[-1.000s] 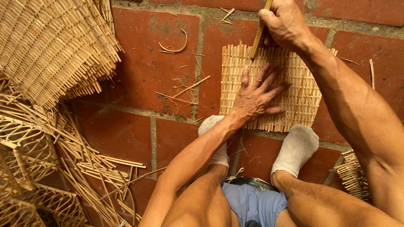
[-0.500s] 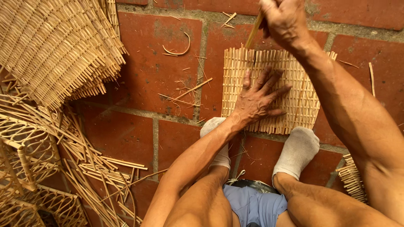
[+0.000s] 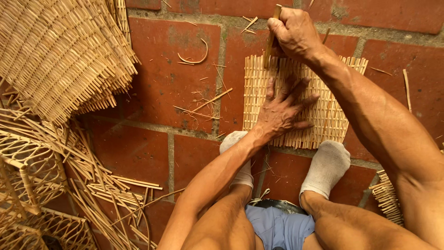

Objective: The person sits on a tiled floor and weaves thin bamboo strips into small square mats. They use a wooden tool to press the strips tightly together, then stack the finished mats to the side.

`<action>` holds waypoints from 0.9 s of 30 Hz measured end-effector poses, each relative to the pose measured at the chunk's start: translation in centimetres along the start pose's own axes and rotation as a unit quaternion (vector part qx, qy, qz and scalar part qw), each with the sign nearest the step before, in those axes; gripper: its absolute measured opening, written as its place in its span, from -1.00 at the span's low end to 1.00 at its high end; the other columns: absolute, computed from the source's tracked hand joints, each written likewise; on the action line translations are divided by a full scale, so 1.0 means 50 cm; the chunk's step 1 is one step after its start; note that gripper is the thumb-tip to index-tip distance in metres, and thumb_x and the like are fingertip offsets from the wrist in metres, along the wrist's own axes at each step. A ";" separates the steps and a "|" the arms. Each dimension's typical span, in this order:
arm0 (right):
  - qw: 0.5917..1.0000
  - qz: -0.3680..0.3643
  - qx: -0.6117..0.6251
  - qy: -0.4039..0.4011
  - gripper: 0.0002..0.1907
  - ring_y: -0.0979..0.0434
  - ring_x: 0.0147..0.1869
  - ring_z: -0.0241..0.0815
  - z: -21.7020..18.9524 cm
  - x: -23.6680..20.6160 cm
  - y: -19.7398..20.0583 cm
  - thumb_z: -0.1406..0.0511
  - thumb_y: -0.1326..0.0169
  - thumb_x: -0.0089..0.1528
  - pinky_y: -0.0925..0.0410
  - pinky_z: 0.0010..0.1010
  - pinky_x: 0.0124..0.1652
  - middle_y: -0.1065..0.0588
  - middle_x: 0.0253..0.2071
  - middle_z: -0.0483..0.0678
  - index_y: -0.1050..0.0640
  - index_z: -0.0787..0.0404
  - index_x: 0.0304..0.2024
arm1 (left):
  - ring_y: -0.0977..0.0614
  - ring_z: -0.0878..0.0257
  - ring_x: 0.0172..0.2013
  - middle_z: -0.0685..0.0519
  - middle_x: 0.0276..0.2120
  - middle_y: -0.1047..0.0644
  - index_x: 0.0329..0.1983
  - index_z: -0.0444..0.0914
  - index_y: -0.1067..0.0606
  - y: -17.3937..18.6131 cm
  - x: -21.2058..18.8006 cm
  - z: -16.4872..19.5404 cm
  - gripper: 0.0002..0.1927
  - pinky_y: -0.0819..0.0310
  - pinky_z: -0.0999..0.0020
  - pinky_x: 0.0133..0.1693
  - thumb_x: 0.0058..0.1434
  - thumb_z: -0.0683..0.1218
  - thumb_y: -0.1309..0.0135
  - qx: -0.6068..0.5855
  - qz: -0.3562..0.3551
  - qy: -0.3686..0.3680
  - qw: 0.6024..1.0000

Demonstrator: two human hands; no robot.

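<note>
A small woven cane mat (image 3: 333, 115) lies flat on the red brick floor (image 3: 162, 92), just beyond my two feet in grey socks (image 3: 326, 166). My left hand (image 3: 282, 111) presses down on the mat with its fingers spread. My right hand (image 3: 296, 34) hovers at the mat's far edge, closed around a thin flat cane strip (image 3: 272, 32) that points down into the weave.
A large woven basket piece (image 3: 60, 51) lies at the top left. Cane frames and loose strips (image 3: 69, 185) pile up along the left side. Scraps of cane (image 3: 203, 99) litter the bricks left of the mat. Another woven piece (image 3: 386, 196) shows at the right.
The view has shifted, so the mat and hands sit lower in the frame. My right hand with the strip stays at the mat's far edge; my left hand stays pressed on the mat.
</note>
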State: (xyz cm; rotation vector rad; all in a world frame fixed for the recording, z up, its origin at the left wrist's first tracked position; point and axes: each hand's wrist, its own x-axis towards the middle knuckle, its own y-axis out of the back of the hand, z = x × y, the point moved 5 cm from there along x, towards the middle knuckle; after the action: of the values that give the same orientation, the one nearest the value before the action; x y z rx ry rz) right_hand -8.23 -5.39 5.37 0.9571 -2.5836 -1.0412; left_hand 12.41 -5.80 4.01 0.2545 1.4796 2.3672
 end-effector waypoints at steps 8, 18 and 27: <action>0.984 0.038 0.161 -0.069 -0.65 -0.54 -0.45 -0.28 -0.010 -0.112 0.233 0.23 0.17 0.60 -0.44 -0.45 -0.49 -0.54 -0.39 0.00 -0.52 0.27 -0.19 | 0.18 -0.11 0.53 -0.05 0.56 0.09 0.57 0.11 -0.13 -0.006 0.000 0.034 0.00 0.60 -0.46 0.38 0.16 0.63 0.11 -0.009 -0.035 0.003 0.999; 0.991 0.098 -0.009 -0.094 -0.70 -0.48 -0.43 -0.16 0.148 -0.257 0.298 0.26 0.05 0.50 -0.40 -0.29 -0.47 -0.46 -0.46 0.03 -0.47 0.30 -0.29 | 0.04 0.03 0.55 0.04 0.56 -0.06 0.55 0.09 -0.20 -0.028 0.055 0.176 0.00 0.54 -0.41 0.43 0.15 0.64 0.16 0.074 -0.001 -0.099 0.992; 0.989 0.018 -0.018 -0.146 -0.68 -0.40 -0.54 -0.19 0.166 -0.235 0.289 0.21 0.08 0.48 -0.35 -0.26 -0.56 -0.43 -0.52 -0.01 -0.47 0.28 -0.29 | 0.02 0.03 0.55 0.04 0.57 -0.06 0.55 0.10 -0.20 -0.036 0.065 0.190 0.00 0.54 -0.39 0.42 0.13 0.64 0.15 0.057 -0.021 -0.088 0.994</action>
State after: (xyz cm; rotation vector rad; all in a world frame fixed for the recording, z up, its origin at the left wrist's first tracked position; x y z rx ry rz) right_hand -9.62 14.49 9.77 0.7985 -2.7873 -1.3005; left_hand 12.80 4.09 6.53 0.4438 1.5219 2.1696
